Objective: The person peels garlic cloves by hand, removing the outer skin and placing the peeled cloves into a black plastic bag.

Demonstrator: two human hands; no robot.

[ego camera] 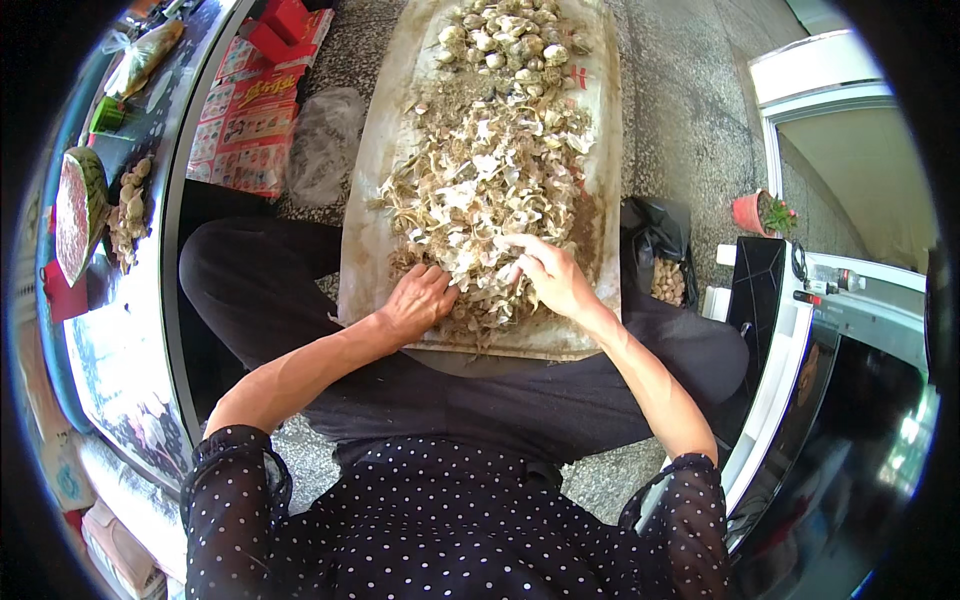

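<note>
Dry garlic skins and roots (487, 180) lie heaped on a stained sheet-covered low surface (367, 247) before me. At the near left edge of the heap is my left hand (421, 301), its fingers curled down into the debris; whether it holds anything is hidden. My right hand (551, 274) hovers over or touches the near right part of the heap, fingers bent and apart, with nothing plainly seen between them. Whole garlic bulbs (510, 45) are piled at the far end. A black plastic bag (660, 225) on the right holds loose garlic cloves (667, 283).
At left, a glossy table (124, 360) bears a cut watermelon (81, 214), ginger-like roots (129, 210) and a green container (109, 116). Red printed sheets (255, 127) and a clear plastic bag (324, 142) lie beyond my left knee. A potted plant (752, 212) and a plastic bottle (850, 280) are at right.
</note>
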